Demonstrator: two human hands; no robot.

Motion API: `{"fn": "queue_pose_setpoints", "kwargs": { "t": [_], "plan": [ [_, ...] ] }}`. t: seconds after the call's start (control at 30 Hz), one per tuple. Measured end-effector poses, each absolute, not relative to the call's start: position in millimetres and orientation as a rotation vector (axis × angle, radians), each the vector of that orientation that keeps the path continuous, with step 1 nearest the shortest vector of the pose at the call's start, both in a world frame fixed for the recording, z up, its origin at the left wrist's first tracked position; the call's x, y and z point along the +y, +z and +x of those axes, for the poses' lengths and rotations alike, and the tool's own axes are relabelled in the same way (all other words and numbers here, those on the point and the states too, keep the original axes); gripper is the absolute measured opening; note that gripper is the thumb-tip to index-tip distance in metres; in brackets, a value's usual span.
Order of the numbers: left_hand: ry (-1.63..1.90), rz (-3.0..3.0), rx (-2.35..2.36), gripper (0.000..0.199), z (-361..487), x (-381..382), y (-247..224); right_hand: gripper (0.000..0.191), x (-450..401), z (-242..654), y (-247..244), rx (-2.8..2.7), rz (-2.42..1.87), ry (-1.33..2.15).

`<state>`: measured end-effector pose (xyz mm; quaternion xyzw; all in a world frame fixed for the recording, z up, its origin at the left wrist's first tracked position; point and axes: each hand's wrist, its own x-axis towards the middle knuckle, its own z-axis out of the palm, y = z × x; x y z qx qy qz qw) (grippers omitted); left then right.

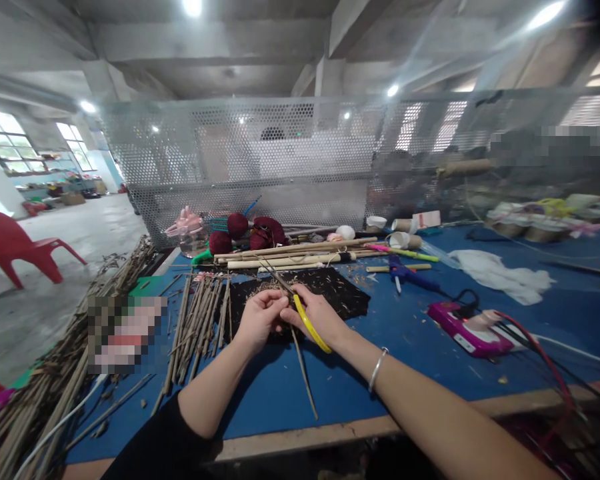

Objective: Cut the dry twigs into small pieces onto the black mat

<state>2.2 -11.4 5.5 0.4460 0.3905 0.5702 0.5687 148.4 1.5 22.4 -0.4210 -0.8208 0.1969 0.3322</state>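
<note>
My right hand (317, 315) is closed around yellow-handled scissors (307, 323), whose blades point up and to the left. Close beside it, my left hand (261, 317) has thumb and fingers pinched together on something too small to make out. A thin brown stick (304, 373) runs from under my hands toward the table's front edge. Beneath and beyond the hands lies a black cloth (347, 293) scattered with small brown clippings. To its left, several cut sticks (195, 327) lie side by side on the blue table (360, 390).
A large twig pile (45, 393) and a cabled phone are at the left. Behind the cloth lie pale rods (290, 261) and dark red balls (237, 225). A blue glue gun (413, 275), purple power strip (473, 330) and white cloth (505, 273) are right.
</note>
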Motion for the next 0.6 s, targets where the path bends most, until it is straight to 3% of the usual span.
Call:
{"fn": "queue_pose_setpoints", "kwargs": {
  "t": [0.3, 0.6],
  "plan": [
    [1.356, 1.056, 0.949, 0.035, 0.8, -9.1, 5.6, 0.036, 3.9, 148.2, 18.6, -2.142, -1.116, 0.53],
    [1.333, 1.069, 0.962, 0.039, 1.5, -10.8, 7.5, 0.052, 6.4, 149.9, 17.5, -2.192, -1.196, 0.354]
  ]
}}
